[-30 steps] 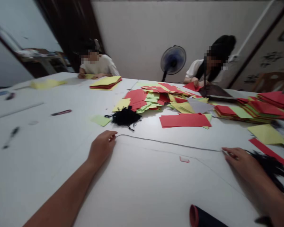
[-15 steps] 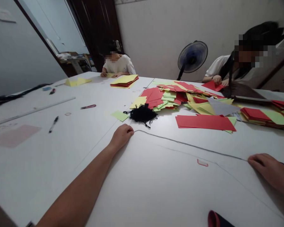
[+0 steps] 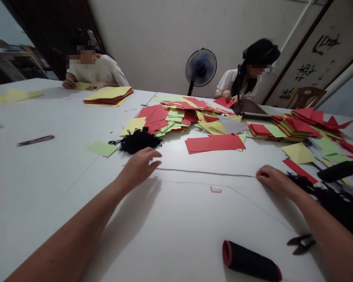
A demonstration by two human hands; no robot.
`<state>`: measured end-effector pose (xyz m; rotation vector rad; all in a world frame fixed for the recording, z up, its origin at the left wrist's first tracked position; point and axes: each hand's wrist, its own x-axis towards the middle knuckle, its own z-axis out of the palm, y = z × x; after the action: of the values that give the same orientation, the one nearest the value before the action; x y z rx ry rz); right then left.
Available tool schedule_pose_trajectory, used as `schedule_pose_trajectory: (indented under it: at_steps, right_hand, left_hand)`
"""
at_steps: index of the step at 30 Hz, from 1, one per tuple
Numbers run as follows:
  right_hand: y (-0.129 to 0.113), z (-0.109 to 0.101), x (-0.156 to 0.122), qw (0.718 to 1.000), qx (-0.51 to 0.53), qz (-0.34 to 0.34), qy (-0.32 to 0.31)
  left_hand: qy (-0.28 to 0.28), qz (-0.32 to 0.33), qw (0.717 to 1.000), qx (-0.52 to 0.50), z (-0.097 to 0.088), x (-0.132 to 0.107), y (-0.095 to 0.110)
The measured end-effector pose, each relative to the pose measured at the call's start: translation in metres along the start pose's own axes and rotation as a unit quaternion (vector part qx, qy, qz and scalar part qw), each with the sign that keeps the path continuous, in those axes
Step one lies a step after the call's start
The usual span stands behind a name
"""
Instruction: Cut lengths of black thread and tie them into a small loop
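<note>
One thin black thread [image 3: 206, 172] lay stretched on the white counter [image 3: 179, 219], right hand [image 3: 272, 180] pinching its end, left hand [image 3: 139, 166] open and empty; not cut yet, I'd guess.

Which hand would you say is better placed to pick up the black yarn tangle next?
Probably the left hand: it hovers open just beside the tangle, while the right hand pinches the stretched thread.

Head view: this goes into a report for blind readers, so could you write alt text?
A person's right hand holds one end of a black thread stretched across a white table, while the open left hand hovers by the other end. Beyond lie a black yarn tangle and piles of coloured paper, where two other people sit.
</note>
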<state>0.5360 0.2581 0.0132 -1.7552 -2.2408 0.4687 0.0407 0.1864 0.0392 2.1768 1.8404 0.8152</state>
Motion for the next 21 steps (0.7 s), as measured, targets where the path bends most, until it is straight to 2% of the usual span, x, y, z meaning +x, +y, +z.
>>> schedule_pose_trajectory:
  at_steps: [4, 8, 12, 16, 21]
  right_hand:
    - [-0.008, -0.004, 0.002, 1.0, -0.012, -0.006, -0.012]
    - [-0.015, -0.014, 0.003, 1.0, -0.023, -0.013, -0.006]
    - [-0.024, -0.024, 0.005, 0.999, -0.03, -0.035, -0.013]
    - [-0.03, -0.028, 0.005, 0.998, -0.039, -0.042, -0.013]
    - [-0.032, -0.026, 0.002, 0.999, -0.036, -0.03, -0.012]
  left_hand:
    - [-0.106, 0.089, 0.987, -0.08, 0.036, 0.034, 0.064]
    - [-0.168, 0.151, 0.968, -0.113, 0.082, 0.061, 0.127]
    - [-0.18, 0.194, 0.958, -0.108, 0.124, 0.078, 0.179]
    - [-0.196, 0.178, 0.962, -0.072, 0.157, 0.086, 0.215]
    - [-0.206, 0.152, 0.965, -0.052, 0.183, 0.086, 0.233]
